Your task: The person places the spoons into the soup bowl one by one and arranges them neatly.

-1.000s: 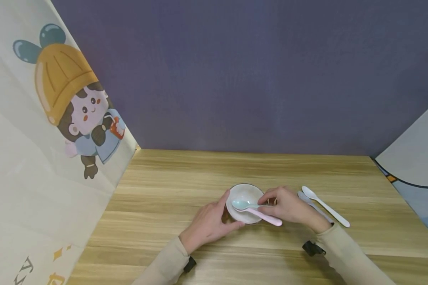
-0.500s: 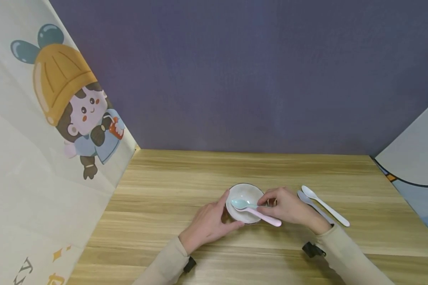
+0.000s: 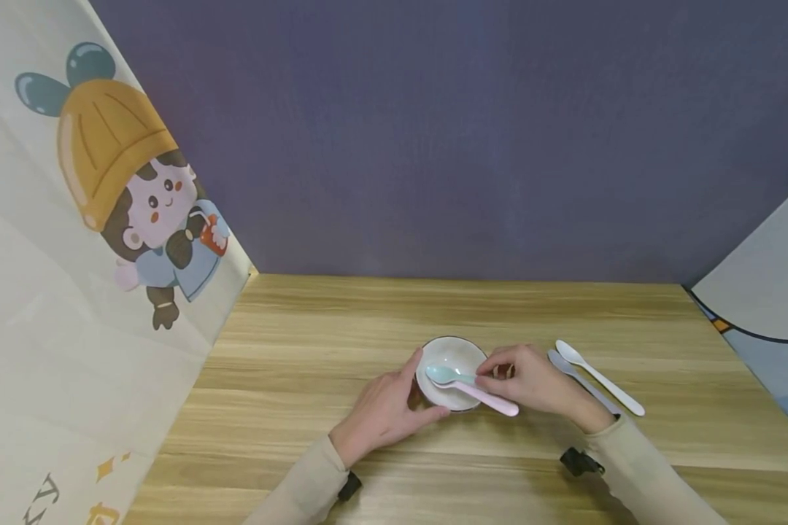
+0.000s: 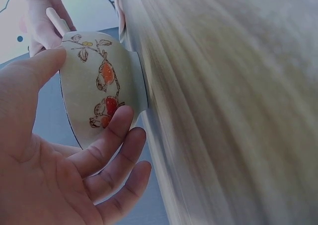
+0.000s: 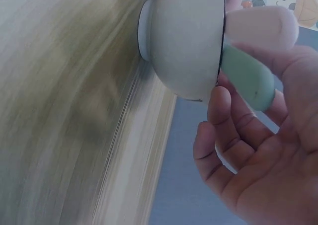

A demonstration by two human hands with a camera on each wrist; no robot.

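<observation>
A white bowl (image 3: 456, 355) with a dark rim stands upright on the wooden table; the left wrist view shows red fruit painted on its side. My left hand (image 3: 382, 417) holds the bowl from the left, thumb at the near rim and fingers round the far side. Inside it rest a mint-green spoon (image 3: 441, 375) and a pink spoon (image 3: 489, 399), their handles leaning out over the right rim. My right hand (image 3: 532, 379) pinches the green spoon's handle (image 5: 248, 78), beside the pink handle (image 5: 263, 29). The fingers partly hide the green handle in the head view.
To the right of the bowl, a white spoon (image 3: 604, 379) and a grey spoon (image 3: 576, 373) lie side by side on the table (image 3: 315, 328), close to the right forearm. A dark blue panel (image 3: 433, 146) rises behind the table, and a printed cloth (image 3: 52, 364) hangs at the left.
My right hand has shifted very slightly to the right at the green spoon's handle. The left hand and the bowl stay in place.
</observation>
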